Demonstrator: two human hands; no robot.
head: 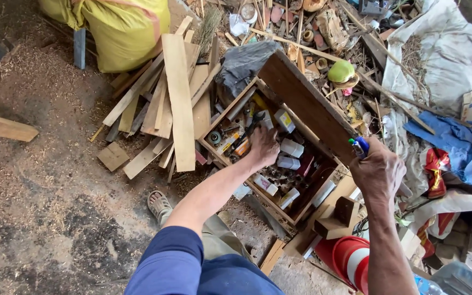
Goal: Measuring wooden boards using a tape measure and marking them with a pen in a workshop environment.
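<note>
- The wooden box (301, 104) sits at the centre of the frame, its hinged lid raised toward the upper right; inside lie small white bottles (291, 147), a pair of pliers (253, 122) and mixed small hardware, packed close together.
- The left hand (263, 146) reaches down into the middle of the box, fingers curled among the contents; whether it actually grips anything I cannot tell, since the fingertips are hidden.
- The right hand (378, 170), right of centre, is closed around a small blue-capped tube (360, 146), held just beside the lid's edge.
- Risk, as a judgement: the lid looks merely propped, so a knock from the right hand or arm could drop it on the left wrist. Rummaging in such tight clutter could also tip a bottle or catch fingers on a sharp tool.
- A sandalled foot (159, 205) rests just below the box on the sawdust-strewn ground.
- Loose planks (178, 98) pile at the box's left, a yellow sack (121, 27) lies at upper left, and a red-and-white cone (350, 259) stands at lower right.
- Scrap sticks and blue cloth (449, 139) crowd the right side.
</note>
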